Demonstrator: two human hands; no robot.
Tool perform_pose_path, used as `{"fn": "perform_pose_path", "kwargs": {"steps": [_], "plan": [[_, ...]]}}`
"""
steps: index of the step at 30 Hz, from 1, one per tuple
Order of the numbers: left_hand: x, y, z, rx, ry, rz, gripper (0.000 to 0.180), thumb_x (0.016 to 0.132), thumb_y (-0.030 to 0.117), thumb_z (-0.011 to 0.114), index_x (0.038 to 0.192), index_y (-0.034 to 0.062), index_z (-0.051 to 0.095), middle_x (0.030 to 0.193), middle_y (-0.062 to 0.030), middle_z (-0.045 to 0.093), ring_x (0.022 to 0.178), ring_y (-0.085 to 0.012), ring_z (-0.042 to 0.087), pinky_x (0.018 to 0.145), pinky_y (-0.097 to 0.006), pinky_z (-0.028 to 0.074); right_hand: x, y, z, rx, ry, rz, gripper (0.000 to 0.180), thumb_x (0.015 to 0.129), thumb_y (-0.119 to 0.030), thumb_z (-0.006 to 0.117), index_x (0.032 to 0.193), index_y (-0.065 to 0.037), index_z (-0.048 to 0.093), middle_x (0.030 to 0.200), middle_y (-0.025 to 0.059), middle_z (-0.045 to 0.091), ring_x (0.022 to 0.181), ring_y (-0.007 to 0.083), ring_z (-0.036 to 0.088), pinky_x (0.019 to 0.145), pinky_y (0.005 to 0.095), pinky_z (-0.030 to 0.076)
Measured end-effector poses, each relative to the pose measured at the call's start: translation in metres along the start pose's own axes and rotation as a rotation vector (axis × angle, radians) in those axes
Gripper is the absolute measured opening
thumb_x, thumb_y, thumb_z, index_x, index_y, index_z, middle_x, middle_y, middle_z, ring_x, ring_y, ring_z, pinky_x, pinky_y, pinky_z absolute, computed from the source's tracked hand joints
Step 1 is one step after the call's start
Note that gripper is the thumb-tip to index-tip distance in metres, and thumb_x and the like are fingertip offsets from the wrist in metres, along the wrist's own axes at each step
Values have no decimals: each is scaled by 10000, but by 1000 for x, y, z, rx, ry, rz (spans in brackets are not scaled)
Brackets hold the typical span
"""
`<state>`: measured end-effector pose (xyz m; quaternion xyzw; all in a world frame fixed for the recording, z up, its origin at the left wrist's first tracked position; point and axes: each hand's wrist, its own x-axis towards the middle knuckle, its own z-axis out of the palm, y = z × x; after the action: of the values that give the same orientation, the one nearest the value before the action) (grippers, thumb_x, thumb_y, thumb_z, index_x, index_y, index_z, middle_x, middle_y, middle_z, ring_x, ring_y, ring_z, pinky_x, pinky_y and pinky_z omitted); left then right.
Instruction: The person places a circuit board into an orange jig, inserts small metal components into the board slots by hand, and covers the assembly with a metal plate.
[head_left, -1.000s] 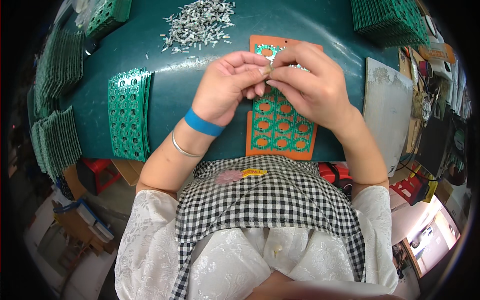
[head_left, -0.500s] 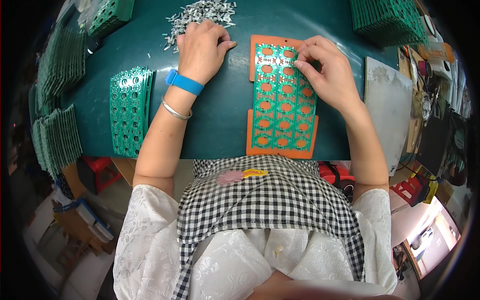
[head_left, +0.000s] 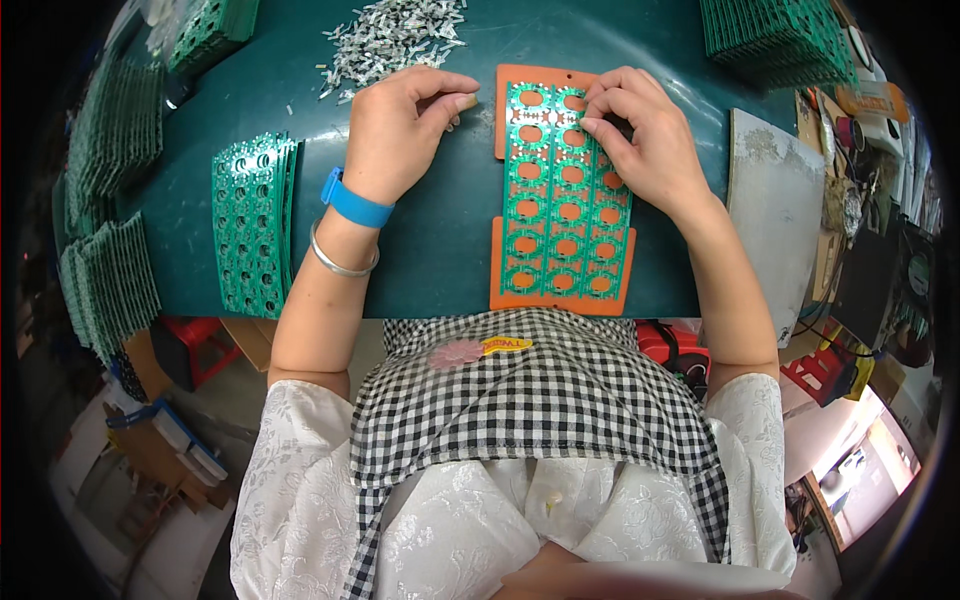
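Drawn back from the heap of small pale strips (head_left: 395, 42), the left hand (head_left: 392, 128) is seen from the head camera with thumb and forefinger brought close together. Over the upper right of the green circuit panel (head_left: 549, 200), laid on an orange plate (head_left: 497, 265), the right hand (head_left: 648, 138) is held curled; whether anything is pinched by either cannot be told.

One head-worn fisheye looks down from close above the green table (head_left: 455, 225).
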<state>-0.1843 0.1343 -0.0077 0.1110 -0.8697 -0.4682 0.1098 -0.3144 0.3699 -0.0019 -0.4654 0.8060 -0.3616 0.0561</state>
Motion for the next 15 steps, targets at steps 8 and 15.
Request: {"fn": "perform_pose_path", "kwargs": {"steps": [8,15], "plan": [[-5,8,2,-471,-65,-174,153,952,55,611,1063,21,710,824,3,657,715,-58,589,653,-219,498,1,1,4,-37,45,-65,114,789,-53,725,832,-21,626,942,65,611,910,265,594,766,372,508],[-8,20,-2,-699,-298,-208,152,980,69,581,1074,-15,667,882,-39,673,762,-73,596,695,-217,501,3,-4,3,-184,28,-211,155,742,-74,761,845,-31,654,947,57,621,894,263,592,762,383,514]]}}
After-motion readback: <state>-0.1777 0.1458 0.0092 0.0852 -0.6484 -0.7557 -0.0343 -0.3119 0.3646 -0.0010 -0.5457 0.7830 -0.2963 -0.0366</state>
